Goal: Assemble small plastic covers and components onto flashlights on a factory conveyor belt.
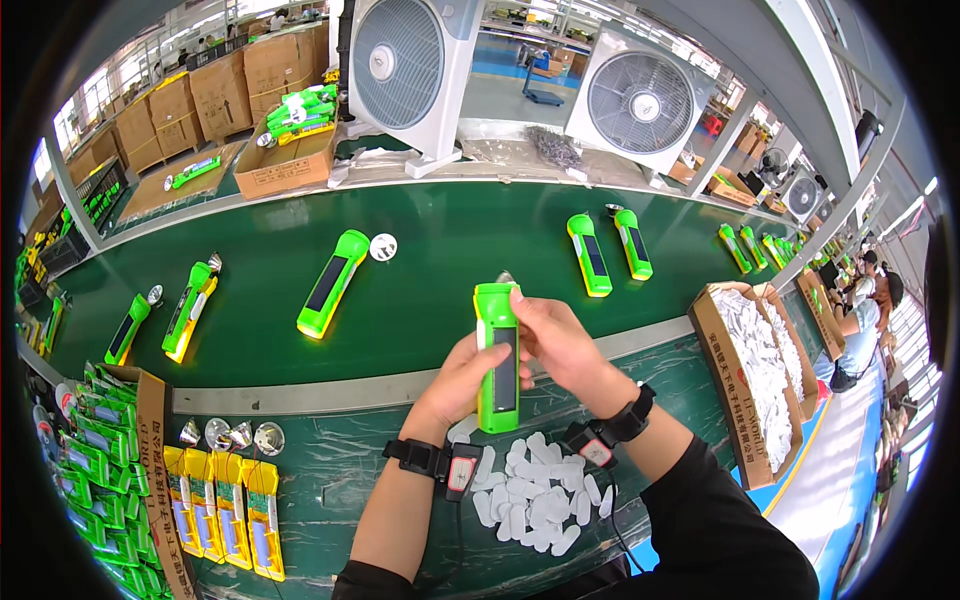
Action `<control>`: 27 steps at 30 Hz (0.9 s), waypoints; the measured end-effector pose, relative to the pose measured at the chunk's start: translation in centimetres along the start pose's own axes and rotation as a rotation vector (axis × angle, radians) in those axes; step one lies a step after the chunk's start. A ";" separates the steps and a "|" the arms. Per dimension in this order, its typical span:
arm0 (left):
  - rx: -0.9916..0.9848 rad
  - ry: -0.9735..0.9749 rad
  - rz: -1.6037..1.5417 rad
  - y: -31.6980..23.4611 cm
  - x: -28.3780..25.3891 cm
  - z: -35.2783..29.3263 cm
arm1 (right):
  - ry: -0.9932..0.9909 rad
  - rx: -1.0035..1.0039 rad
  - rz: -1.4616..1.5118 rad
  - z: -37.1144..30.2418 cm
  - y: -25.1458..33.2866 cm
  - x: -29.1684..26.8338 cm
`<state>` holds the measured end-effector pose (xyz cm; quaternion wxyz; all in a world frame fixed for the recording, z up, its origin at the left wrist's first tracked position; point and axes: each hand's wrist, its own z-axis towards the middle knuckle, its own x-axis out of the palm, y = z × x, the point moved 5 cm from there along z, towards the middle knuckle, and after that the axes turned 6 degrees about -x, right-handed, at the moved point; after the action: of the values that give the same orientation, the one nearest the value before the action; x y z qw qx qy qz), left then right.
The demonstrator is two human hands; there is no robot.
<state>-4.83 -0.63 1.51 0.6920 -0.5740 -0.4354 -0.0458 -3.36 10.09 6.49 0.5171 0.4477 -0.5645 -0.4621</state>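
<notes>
Both hands are busy w/ one green flashlight, held upright over the near edge of the belt, approx mid-length. L hand has its fingers around the lower body, thumb pressed on the dark panel; R hand grips the upper end, thumb near the top, other fingertips mostly hidden behind, so can't tell exactly how they sit. Imo the main risk is a slip: if that thumb slides on the smooth panel, the light could drop into the loose white pieces on the near side of the belt & scatter them. Cords off the wrist straps might snag too. FYI more flashlights lie on the belt, yellow shells sit this side of its L half, a carton of white strips this side of its R half. Forearms & straps hem in the pile.
</notes>
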 end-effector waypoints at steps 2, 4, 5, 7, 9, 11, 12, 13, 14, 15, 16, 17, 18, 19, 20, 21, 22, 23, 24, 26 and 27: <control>-0.027 0.034 0.025 -0.1 0.3 0.1 | -0.152 0.028 -0.084 -0.6 -0.8 -0.4; -0.040 0.048 0.060 -0.1 0.7 -0.3 | -0.164 0.039 -0.050 -1.1 -1.0 -0.3; -0.046 0.046 0.061 0.1 0.8 -0.3 | -0.180 0.047 -0.021 -1.4 -1.1 -0.5; -0.036 0.078 0.007 0.4 1.1 0.0 | -0.096 0.036 -0.017 -1.0 -1.3 -1.3; -0.059 0.080 0.016 0.5 1.0 0.2 | -0.029 0.028 -0.012 -0.9 -0.8 -2.6; -0.079 0.064 0.017 1.1 0.2 0.3 | -0.029 -0.110 -0.332 -1.3 0.5 -4.4; -0.063 0.096 -0.045 0.8 0.4 0.6 | -0.085 -0.158 -0.557 -1.9 1.5 -6.3; -0.038 0.108 -0.108 0.4 0.2 0.6 | -0.117 -0.199 -0.779 -2.4 2.3 -8.0; -0.011 0.072 -0.128 0.3 -0.3 0.4 | -0.090 -0.197 -0.933 -3.5 3.0 -9.1; -0.003 -0.004 -0.096 -0.2 0.1 0.4 | -0.062 -0.199 -1.093 -4.8 4.0 -10.4; -0.017 -0.057 -0.065 -0.3 0.3 0.5 | -0.018 -0.079 -1.162 -6.1 4.2 -12.1; -0.029 -0.110 -0.032 -0.2 0.3 0.7 | -0.026 -0.069 -1.170 -7.3 4.1 -13.6; -0.035 -0.068 0.026 -0.3 0.1 1.2 | 0.022 -0.141 -1.224 -8.8 3.9 -14.6; -0.040 -0.028 0.081 -0.3 -0.2 1.6 | 0.074 -0.212 -1.278 -9.9 3.5 -14.9; -0.013 -0.085 0.137 -0.2 -0.2 1.8 | 0.109 -0.227 -1.363 -10.6 3.5 -14.7; -0.019 -0.062 0.138 0.2 0.0 1.9 | 0.086 -0.220 -1.373 -11.2 3.5 -14.9; -0.012 -0.092 0.127 0.5 -0.4 2.0 | 0.129 -0.223 -1.402 -11.6 3.3 -14.7; -0.004 -0.118 0.117 0.7 -1.1 2.0 | 0.168 -0.225 -1.434 -11.9 2.9 -14.4; 0.007 -0.149 0.096 1.1 -1.9 1.5 | 0.166 -0.250 -1.381 -12.1 2.1 -14.1; 0.037 -0.175 0.053 0.8 -2.1 1.4 | 0.187 -0.249 -1.346 -11.4 1.4 -14.2; 0.025 -0.183 0.037 0.5 -1.8 0.8 | 0.204 -0.202 -1.331 -11.4 0.6 -14.1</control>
<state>-6.11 -0.58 -0.04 0.6573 -0.5749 -0.4866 0.0252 8.90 23.35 5.15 0.2125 0.6905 -0.0713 -0.6877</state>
